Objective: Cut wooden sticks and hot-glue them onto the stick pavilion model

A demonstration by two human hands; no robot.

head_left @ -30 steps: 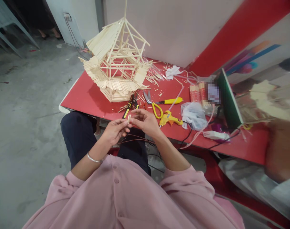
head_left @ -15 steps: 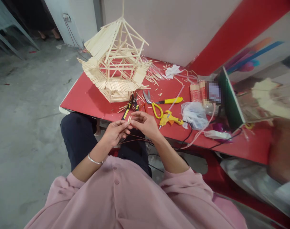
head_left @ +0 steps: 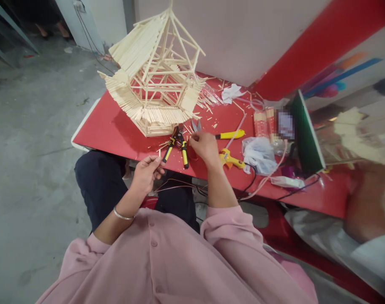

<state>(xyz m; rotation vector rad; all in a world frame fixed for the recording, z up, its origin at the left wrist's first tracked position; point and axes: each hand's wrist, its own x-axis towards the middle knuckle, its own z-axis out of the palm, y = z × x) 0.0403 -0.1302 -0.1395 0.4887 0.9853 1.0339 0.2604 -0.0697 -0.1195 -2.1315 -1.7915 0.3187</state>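
Observation:
My left hand (head_left: pixel 147 174) is closed over my lap at the table's front edge, pinching a short wooden stick (head_left: pixel 159 153) between thumb and finger. My right hand (head_left: pixel 205 147) reaches onto the table with its fingers bent together and pointing down; what they hold, if anything, is too small to make out. Beside its fingertips lie the black-and-yellow cutting pliers (head_left: pixel 183 153). Scissors (head_left: pixel 197 125) are partly hidden under the right hand. Behind the pliers stands a pavilion-like model (head_left: pixel 167 114) made of wooden sticks, with its roof partly covered.
A yellow glue gun (head_left: pixel 232 159) lies right of my right wrist, near a yellow-handled tool (head_left: pixel 232 134) and a plastic bag (head_left: pixel 258 154). Stick bundles (head_left: pixel 260 124) and a green board (head_left: pixel 306 135) stand farther right. Another person's arm (head_left: pixel 368 207) is at the right edge.
My hands have parted. The right one has moved up and right onto the table beside the pliers; the left has shifted slightly left and down, still pinching a stick.

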